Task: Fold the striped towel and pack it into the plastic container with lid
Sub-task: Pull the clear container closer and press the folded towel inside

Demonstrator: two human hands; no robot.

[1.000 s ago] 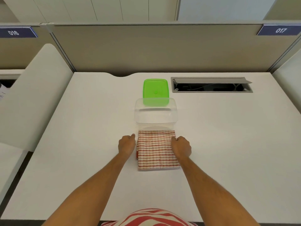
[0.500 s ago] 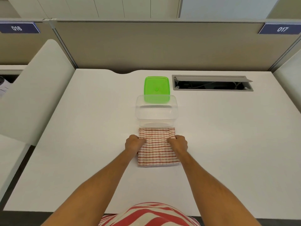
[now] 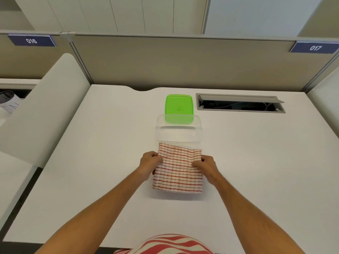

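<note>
Pinching folded striped towel (image 3: 177,171) at both sides: left hand (image 3: 149,165), right hand (image 3: 206,166); grip tight, forearms converging.

White desk (image 3: 91,162) with open cable tray (image 3: 240,104), beige partition (image 3: 183,63) bearing tags 016 and 017.

One striped towel (image 3: 178,169) is seen; one clear container (image 3: 178,132); one green lid (image 3: 179,108); two hands (left (image 3: 149,165), right (image 3: 206,166)); two numbered signs (016 (image 3: 31,40), 017 (image 3: 315,47)).

Folded cloth towel (image 3: 178,169): white, thin red stripes. Clear rectangular plastic container (image 3: 178,132): colourless. Flat square plastic lid (image 3: 179,107): bright green. Desk (image 3: 91,162): white.
</note>
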